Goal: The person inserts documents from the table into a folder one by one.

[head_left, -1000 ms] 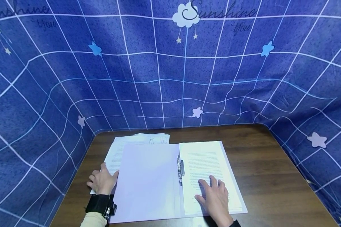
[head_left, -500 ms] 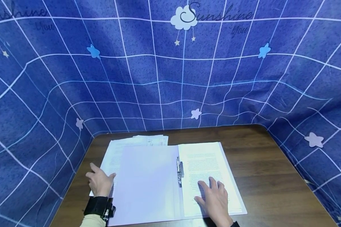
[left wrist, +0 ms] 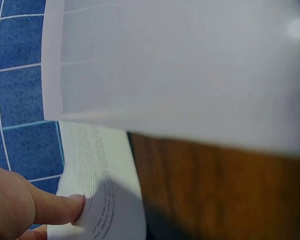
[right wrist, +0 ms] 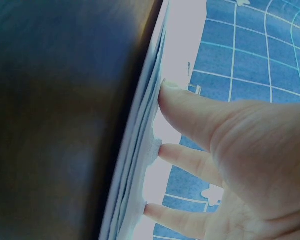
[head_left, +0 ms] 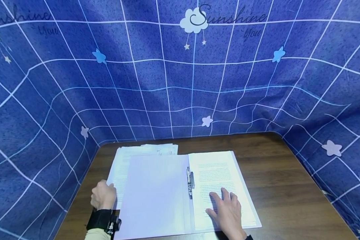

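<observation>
Pinches with the left hand point(head_left: 103, 195), lower left of the frame, printed sheets point(head_left: 119, 170) lying partly beneath an open lilac folder point(head_left: 156, 193) at lower centre; rests the widely spread right hand point(head_left: 228, 213) on pages point(head_left: 216, 171) right of the metal clip point(head_left: 190, 183).

Table point(head_left: 282, 186): I have it across the bottom of the head view, the curtain point(head_left: 156, 73) behind it and along both sides.
Folder point(head_left: 156, 196): I see it on the table at lower centre, cover to the left.
Page stack point(head_left: 216, 173): on the folder's right half, right of the clip point(head_left: 190, 182).
Loose papers point(head_left: 119, 170): left of the folder, partly under its cover.
Left hand point(head_left: 103, 196): lower left, at their left edge, thumb on top.
Right hand point(head_left: 227, 213): lower right of centre, fingertips on the stack.
</observation>
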`<state>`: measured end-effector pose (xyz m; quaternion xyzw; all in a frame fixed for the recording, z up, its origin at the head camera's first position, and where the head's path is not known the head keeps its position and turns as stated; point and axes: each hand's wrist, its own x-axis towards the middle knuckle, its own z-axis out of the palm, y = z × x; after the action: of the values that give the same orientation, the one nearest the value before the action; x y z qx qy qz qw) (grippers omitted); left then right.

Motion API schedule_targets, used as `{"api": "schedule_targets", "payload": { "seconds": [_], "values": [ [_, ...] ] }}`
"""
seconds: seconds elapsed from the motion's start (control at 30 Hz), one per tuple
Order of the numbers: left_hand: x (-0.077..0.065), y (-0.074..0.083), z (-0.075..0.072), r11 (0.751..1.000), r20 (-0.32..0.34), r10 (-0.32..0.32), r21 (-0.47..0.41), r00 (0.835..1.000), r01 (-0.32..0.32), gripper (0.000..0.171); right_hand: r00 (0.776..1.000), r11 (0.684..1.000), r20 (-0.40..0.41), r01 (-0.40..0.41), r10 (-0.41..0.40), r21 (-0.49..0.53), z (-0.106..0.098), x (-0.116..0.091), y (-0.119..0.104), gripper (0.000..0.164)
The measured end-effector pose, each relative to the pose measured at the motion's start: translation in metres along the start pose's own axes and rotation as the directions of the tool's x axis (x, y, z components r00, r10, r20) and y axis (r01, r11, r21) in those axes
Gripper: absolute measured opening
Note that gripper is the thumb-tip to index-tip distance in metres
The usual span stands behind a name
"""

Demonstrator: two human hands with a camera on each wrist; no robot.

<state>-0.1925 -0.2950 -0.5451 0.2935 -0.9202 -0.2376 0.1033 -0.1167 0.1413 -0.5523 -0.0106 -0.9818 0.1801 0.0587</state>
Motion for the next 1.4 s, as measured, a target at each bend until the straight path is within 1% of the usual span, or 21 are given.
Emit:
{"api": "schedule_targets", "payload": {
  "seconds": [0.23,0.37,0.57,0.73,0.9,1.1,1.17,1.3,1.4],
  "values": [
    [-0.002,-0.002,-0.002,0.999,-0.012,-0.008,-0.037,1.0,0.008,0.034,1.0,1.0,-0.008,0.006,-0.006,0.008,0.002,0.0,0.0,0.06],
    [-0.004,-0.005,-0.003,0.998,-0.023,0.0,-0.058,1.0,-0.002,0.033,1.0,1.0,-0.001,0.005,-0.005,0.004,0.004,0.0,0.0,0.059],
    [-0.009,-0.002,-0.013,0.997,-0.025,0.012,-0.077,1.0,-0.014,0.03,1.0,1.0,-0.006,0.015,-0.014,0.019,0.001,-0.003,0.002,0.06],
    [-0.013,0.003,-0.023,0.994,-0.081,0.032,-0.099,0.996,-0.04,0.029,1.0,0.999,-0.009,0.014,-0.014,0.03,0.0,-0.004,0.002,0.06],
    [-0.016,0.009,-0.031,0.99,-0.155,0.048,-0.12,0.987,-0.067,0.03,1.0,0.999,-0.011,0.007,-0.007,0.041,-0.001,-0.003,0.002,0.06],
    [-0.02,0.017,-0.043,0.985,-0.259,0.07,-0.133,0.963,-0.108,0.03,1.0,0.999,-0.011,0.01,-0.009,0.049,-0.002,-0.003,0.001,0.06],
    [-0.022,0.02,-0.048,0.982,-0.3,0.079,-0.139,0.951,-0.126,0.029,1.0,0.999,-0.006,0.007,-0.007,0.049,-0.002,-0.002,0.001,0.06],
    [-0.024,0.028,-0.059,0.974,-0.379,0.094,-0.156,0.92,-0.164,0.028,1.0,0.999,0.006,0.002,-0.002,0.047,-0.001,-0.002,0.001,0.06],
    [-0.025,0.033,-0.068,0.966,-0.445,0.101,-0.17,0.89,-0.194,0.028,1.0,0.999,0.016,-0.002,0.002,0.046,-0.001,-0.002,0.001,0.061]
  ]
}}
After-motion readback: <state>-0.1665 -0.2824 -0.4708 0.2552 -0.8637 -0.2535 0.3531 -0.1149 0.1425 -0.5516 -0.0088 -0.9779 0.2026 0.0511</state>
